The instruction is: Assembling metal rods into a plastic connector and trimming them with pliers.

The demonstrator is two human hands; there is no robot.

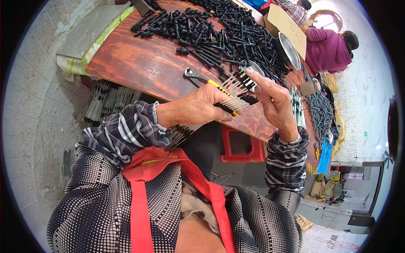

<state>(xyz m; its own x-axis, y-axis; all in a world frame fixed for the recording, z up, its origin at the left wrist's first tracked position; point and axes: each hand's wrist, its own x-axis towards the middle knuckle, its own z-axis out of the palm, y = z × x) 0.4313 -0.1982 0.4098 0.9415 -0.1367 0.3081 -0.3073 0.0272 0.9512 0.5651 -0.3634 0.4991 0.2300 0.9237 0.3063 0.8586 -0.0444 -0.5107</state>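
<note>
My left hand (204, 105) is closed around several thin white rods (236, 101) with black end pieces, which fan out from the fingers. My right hand (274, 99) is at the far ends of the same rods, its index fingertip and thumb on either side of the black end pieces (244, 79). Under the rods and my left hand lie pliers (195, 75) with a dark head and yellow-and-black handles, partly hidden. Behind my right fingers a shiny metal dish (255, 67) shows in part.
Black plastic fittings (228, 31) lie heaped across the reddish wooden table (126, 63). A steel bowl (289, 50) and a cardboard box (287, 27) stand at the far right. More rods (107, 101) are bundled below the table's left edge. A red stool (242, 147) is underneath. People (327, 48) sit beyond.
</note>
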